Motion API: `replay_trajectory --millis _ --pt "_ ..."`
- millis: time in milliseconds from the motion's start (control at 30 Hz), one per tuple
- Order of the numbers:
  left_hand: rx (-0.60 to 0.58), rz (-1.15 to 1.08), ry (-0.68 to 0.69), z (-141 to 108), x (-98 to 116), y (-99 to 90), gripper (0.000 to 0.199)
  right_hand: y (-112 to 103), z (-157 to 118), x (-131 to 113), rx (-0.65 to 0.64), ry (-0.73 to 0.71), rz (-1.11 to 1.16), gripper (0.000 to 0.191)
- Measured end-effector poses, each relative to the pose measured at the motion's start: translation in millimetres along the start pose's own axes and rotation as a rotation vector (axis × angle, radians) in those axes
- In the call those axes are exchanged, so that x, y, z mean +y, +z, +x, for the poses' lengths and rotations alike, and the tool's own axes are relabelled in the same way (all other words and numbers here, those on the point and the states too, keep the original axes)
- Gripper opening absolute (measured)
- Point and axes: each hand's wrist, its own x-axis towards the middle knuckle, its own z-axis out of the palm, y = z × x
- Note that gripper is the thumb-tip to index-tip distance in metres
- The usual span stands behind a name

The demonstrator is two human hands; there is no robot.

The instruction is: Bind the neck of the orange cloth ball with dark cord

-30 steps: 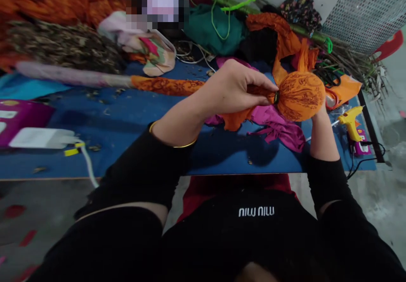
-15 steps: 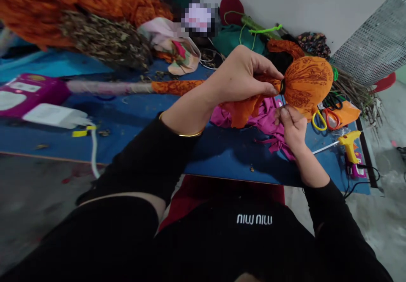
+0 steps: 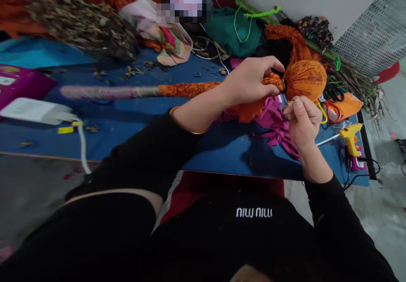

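From my remote post I watch 2 bare hands at the round orange patterned-cloth ball, held above the blue flat-topped table.
I see the left hand gripping the long slim cloth-wrapped rod beside the thin dark band at the ball's base; the right hand has thumb and fingers pinched together just below, on what I cannot tell. Crumpled magenta fabric lies beneath, the yellow plastic glue gun to the right.
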Motion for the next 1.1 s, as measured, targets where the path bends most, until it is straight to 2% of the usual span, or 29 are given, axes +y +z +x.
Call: replay_trajectory --millis 133,300,367,467,600,733,867,967,1100 --pt "-0.010 0.222 -0.079 -5.6 11.7 9.6 0.042 1.7 -1.0 -12.6 0.068 0.020 -0.012 0.042" --pt "-0.036 0.373 -0.156 -9.0 22.7 19.1 0.039 7.7 -6.0 -20.3 0.087 -0.045 -0.040 0.036" --pt "-0.030 0.382 -0.148 -8.9 18.9 21.7 0.039 8.8 -7.3 -20.5 0.082 -0.070 -0.068 0.037" --pt "0.004 0.365 -0.067 -8.4 7.4 24.2 0.037 5.2 -3.5 -17.4 0.040 -0.073 -0.130 0.039" --pt "-0.026 0.389 -0.045 -8.5 -2.0 25.0 0.039 -11.0 12.5 -10.4 -0.015 -0.195 -0.241 0.048" --pt "-0.089 0.441 -0.030 -10.4 2.1 26.0 0.036 -26.9 26.4 -4.4 0.031 -0.293 -0.333 0.044" --pt "-0.164 0.512 -0.035 -12.9 12.2 25.2 0.034 -30.4 31.3 0.8 -0.039 -0.385 -0.284 0.035" --pt "-0.210 0.564 -0.018 -14.5 17.7 25.2 0.035 -28.9 32.0 2.8 -0.084 -0.369 -0.265 0.031" --pt "-0.232 0.578 -0.017 -16.0 19.4 27.3 0.036 -28.0 31.0 1.4 -0.087 -0.300 -0.342 0.039"
